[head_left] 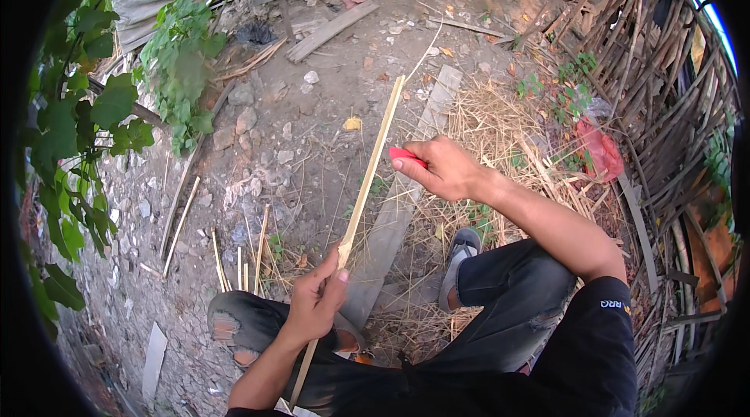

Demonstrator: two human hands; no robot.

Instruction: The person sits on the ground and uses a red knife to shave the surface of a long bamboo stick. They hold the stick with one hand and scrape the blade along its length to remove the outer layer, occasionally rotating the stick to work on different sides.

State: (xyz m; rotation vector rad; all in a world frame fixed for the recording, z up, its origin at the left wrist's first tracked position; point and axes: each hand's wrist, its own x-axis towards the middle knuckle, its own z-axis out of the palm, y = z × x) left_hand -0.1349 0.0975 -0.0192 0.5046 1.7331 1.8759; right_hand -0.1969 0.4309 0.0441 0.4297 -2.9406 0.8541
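Note:
My left hand (316,304) is closed round a long pale bamboo strip (369,175), above my left knee. The strip slants away from me, its far end higher and to the right, its near end running down past my wrist. My right hand (441,167) pinches a small flat red piece (408,157) to the right of the strip, apart from it by a small gap. Whether a blade belongs to the red piece I cannot tell. By the strip's far tip, a thin pale sliver (426,50) curves away over the dirt.
Beneath lies a grey plank (391,233), with a heap of straw-like shavings (492,128) to its right. Several thin sticks (242,268) stand by my left knee. Stacked branches (648,50) line the right side; a red plastic bag (599,150) lies before them. Leafy vines (70,128) hang left.

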